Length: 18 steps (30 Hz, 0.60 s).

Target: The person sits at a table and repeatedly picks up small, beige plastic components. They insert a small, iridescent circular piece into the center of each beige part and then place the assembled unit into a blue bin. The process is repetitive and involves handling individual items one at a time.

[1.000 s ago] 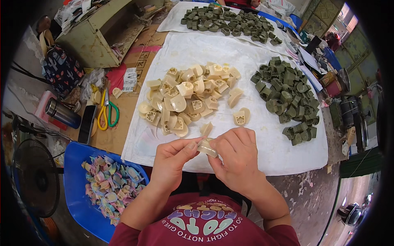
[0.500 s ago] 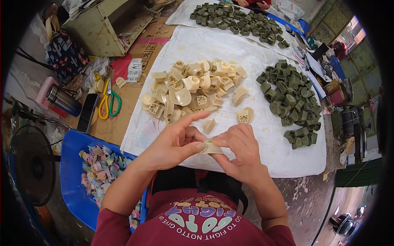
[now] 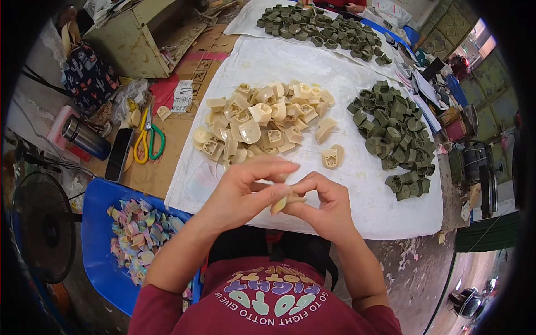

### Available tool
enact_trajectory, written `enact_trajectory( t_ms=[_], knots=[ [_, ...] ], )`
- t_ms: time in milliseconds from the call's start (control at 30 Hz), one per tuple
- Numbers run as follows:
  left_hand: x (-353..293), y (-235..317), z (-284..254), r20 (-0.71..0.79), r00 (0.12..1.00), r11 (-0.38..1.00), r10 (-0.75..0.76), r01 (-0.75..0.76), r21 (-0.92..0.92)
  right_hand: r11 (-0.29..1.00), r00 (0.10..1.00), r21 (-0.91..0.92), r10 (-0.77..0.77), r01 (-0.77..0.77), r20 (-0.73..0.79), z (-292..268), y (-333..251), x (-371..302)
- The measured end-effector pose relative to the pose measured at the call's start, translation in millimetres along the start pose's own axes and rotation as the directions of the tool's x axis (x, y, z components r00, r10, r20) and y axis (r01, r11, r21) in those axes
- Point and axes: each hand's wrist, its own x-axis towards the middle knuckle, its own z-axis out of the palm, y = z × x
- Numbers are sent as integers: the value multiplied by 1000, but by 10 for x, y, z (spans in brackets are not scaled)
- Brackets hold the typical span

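Observation:
Between my two hands, close to the cloth's front edge, is a small cream-coloured moulded piece (image 3: 278, 205), tilted and mostly covered by fingers. My left hand (image 3: 243, 192) pinches it with thumb and fingers from one side. From the other side my right hand (image 3: 325, 211) grips it, thumb and fingertips closed. Just beyond my hands lies a heap of similar cream moulded pieces (image 3: 259, 120), hollow with holes inside. A cream piece (image 3: 330, 158) rests apart to the right of the heap, hollow side showing.
Dark green moulded pieces (image 3: 391, 125) lie heaped on the white cloth (image 3: 357, 212) at right; another green pile (image 3: 312, 25) is farther off, near a person's hands (image 3: 355, 8). At left are a blue tub (image 3: 97, 262) of pastel pieces, scissors (image 3: 148, 137), a phone (image 3: 119, 154) and a flask (image 3: 86, 137).
My hands have turned the held piece from lying flat to a steeper tilt, and my left index finger has come down. The loose piece beyond my fingers is now out of sight.

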Motion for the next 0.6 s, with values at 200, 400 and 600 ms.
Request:
enact_trajectory(
  t_ms=[200, 400, 600],
  knots=[
    [-22, -193, -8, 3, 994, 969, 107, -104, -224, 948, 982, 273, 184, -166, -41, 53, -32, 20],
    [0, -91, 35, -99, 889, 767, 447, -324, 553, 974, 972, 45, 224, -221, -69, 110, -24, 50],
    [-46, -114, 1, -79, 915, 797, 395, -299, 525, 973, 988, -171, 151, -153, -24, 94, -91, 72]
  ],
)
